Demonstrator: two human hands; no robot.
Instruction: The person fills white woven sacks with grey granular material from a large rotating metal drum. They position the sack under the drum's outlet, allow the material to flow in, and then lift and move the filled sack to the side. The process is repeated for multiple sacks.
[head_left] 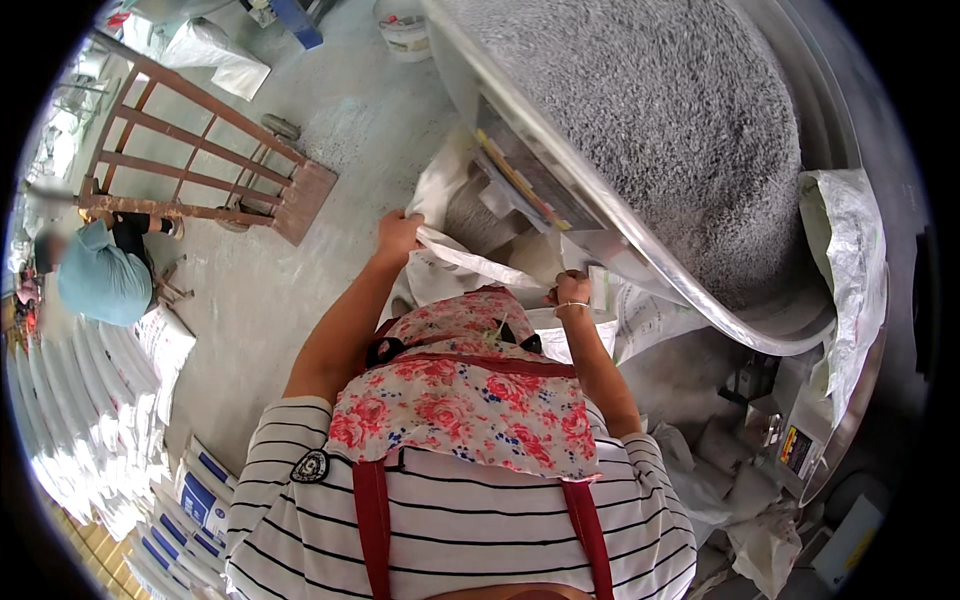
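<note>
A: Head view is showing the white woven sack [470, 262] being held open right under the lip of the big metal pan [640, 250] that is heaped with grey granules [650, 110].

B: And the hands?

A: The left hand [398, 236] is clenching the sack's rim, pulling it up and outward. The right hand [573, 290] is closing on the opposite edge, close to the pan's spout side. Both are gripping fabric, fingers curled tight.

B: Why so high?

A: I'd judge they're stretching the mouth wide and taut, so it is sitting just beneath the pan's edge.

B: Around them?

A: A rusty metal frame [200, 160] is lying on the concrete floor [260, 300] to the left, another person in a blue shirt [100, 280] is crouching near it, and filled white bags [90, 400] are stacking up along the lower left.
</note>
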